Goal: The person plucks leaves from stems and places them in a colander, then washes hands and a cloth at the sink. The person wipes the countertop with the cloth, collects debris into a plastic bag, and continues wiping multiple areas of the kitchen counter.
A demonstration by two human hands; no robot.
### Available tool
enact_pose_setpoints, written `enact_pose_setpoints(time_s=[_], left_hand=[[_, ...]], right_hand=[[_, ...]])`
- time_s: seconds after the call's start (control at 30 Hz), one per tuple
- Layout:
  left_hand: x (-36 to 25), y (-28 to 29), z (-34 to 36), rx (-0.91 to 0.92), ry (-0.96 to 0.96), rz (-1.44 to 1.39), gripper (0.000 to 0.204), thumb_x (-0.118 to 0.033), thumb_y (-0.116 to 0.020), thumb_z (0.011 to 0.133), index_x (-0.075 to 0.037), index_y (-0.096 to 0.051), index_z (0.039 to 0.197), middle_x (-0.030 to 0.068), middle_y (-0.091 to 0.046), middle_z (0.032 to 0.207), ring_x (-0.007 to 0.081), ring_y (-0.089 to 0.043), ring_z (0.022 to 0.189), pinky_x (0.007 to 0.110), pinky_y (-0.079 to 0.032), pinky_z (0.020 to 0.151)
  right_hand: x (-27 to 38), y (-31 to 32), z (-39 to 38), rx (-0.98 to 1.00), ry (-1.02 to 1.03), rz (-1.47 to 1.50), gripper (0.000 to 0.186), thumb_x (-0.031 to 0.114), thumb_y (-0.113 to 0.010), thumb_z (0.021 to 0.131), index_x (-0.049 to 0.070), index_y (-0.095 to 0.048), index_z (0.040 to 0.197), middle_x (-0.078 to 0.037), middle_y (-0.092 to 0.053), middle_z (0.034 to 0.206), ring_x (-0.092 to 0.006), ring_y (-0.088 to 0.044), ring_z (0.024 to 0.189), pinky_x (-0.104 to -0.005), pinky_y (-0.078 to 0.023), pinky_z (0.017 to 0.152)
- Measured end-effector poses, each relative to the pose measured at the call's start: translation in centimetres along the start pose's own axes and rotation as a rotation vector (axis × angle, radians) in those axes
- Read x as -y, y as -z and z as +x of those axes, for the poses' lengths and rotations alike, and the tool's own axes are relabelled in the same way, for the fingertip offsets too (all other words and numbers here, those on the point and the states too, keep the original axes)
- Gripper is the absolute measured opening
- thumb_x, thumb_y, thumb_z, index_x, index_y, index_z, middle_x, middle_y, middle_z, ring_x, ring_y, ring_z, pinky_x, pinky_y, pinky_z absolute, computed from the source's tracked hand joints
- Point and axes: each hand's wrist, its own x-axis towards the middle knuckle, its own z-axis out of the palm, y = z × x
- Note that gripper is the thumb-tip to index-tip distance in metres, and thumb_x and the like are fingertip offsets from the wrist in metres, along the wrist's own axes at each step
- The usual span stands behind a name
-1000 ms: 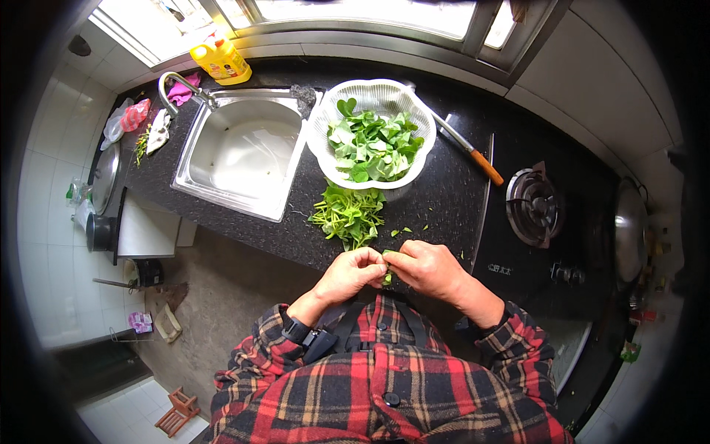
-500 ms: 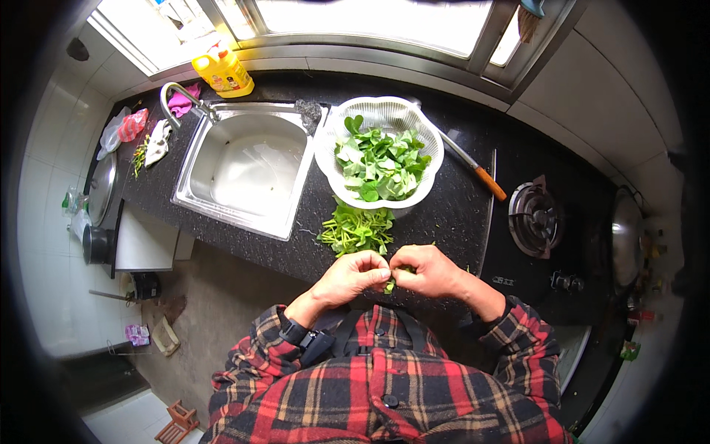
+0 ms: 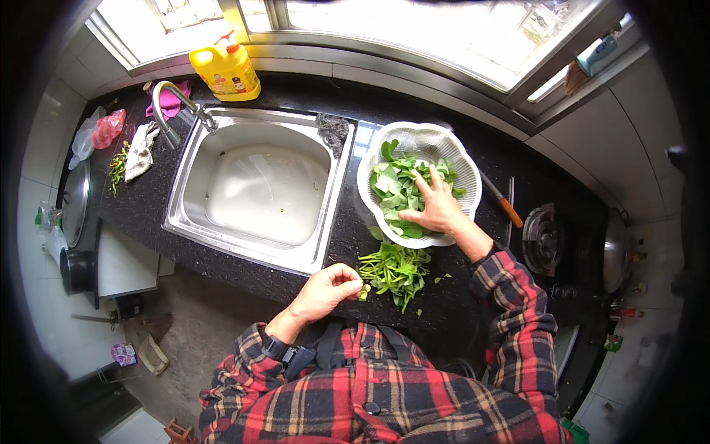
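Leaves (image 3: 396, 194), broad and green, are lying loose in the white scalloped plastic basket (image 3: 444, 140), and your bare right hand (image 3: 442, 211) is resting over them, its fingers standing spread and gripping nothing that shows. Your bare left hand (image 3: 325, 296) is hovering near the counter's front edge, thumb and fingertips pinching a small pale-green plant piece (image 3: 364, 293). Judging by how things are lying, you are well along but not finished: a good heap is filling part of the basket, while a loose bundle of thin green stems with leaves (image 3: 396, 270) is waiting just in front of it on the speckled black countertop (image 3: 137, 203). How much of that bundle is usable is not showing. To your left, the rectangular stainless-steel sink (image 3: 299, 259) is holding what looks like shallow water with a few specks, and behind it the yellow plastic jug (image 3: 225, 75) is standing upright, its contents hiding from view.
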Motion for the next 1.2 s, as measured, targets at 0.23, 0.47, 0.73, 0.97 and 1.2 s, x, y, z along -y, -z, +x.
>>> enact_pose_setpoints(time_s=[0.23,0.47,0.73,0.97,1.2], left_hand=[[-0.1,3.5,-0.5,-0.024,-0.019,-0.037,0.015,-0.015,-0.062,0.091,-0.002,-0.057,0.096,0.0038,-0.062,0.087,0.0101,-0.058,0.080,0.025,-0.049,0.076],[-0.8,4.3,0.5,-0.024,-0.015,0.005,0.014,-0.013,-0.060,0.092,-0.002,-0.058,0.100,0.0028,-0.062,0.091,0.0095,-0.058,0.081,0.024,-0.050,0.074],[0.0,3.4,4.1,-0.062,-0.063,0.280,0.020,-0.008,-0.060,0.091,-0.002,-0.057,0.109,0.0011,-0.061,0.093,0.0093,-0.058,0.085,0.024,-0.050,0.076],[0.5,-0.3,7.2,0.053,-0.281,1.049,0.093,-0.033,-0.081,0.069,-0.006,-0.031,0.143,0.0245,-0.030,0.140,0.0375,-0.031,0.132,0.041,-0.029,0.110],[2.5,-3.4,7.4,0.070,-0.450,1.513,0.115,-0.037,-0.087,0.053,-0.018,-0.024,0.147,0.0244,-0.023,0.143,0.0423,-0.027,0.132,0.051,-0.031,0.103]], right_hand=[[-1.4,-1.4,2.0,-0.019,0.201,-0.011,0.051,0.002,-0.064,0.071,0.008,-0.052,0.120,-0.021,-0.047,0.109,-0.0403,-0.055,0.101,-0.0440,-0.048,0.086],[-0.7,1.7,1.5,-0.194,0.108,0.068,0.043,0.011,-0.066,0.077,0.006,-0.053,0.118,-0.020,-0.051,0.108,-0.0392,-0.059,0.094,-0.0451,-0.050,0.081],[0.0,1.3,-0.9,-0.232,0.108,0.035,0.044,0.024,-0.063,0.083,0.009,-0.054,0.123,-0.019,-0.049,0.131,-0.0396,-0.058,0.105,-0.0443,-0.049,0.089],[-0.9,1.6,-3.7,-0.576,0.266,0.098,0.018,0.016,-0.062,0.084,0.006,-0.067,0.098,-0.012,-0.064,0.104,-0.0309,-0.059,0.104,-0.0431,-0.048,0.085],[-2.0,0.3,-14.2,-0.090,0.178,0.491,0.036,0.022,-0.073,0.077,0.004,-0.064,0.107,-0.012,-0.063,0.092,-0.0257,-0.063,0.073,-0.0322,-0.052,0.067]])
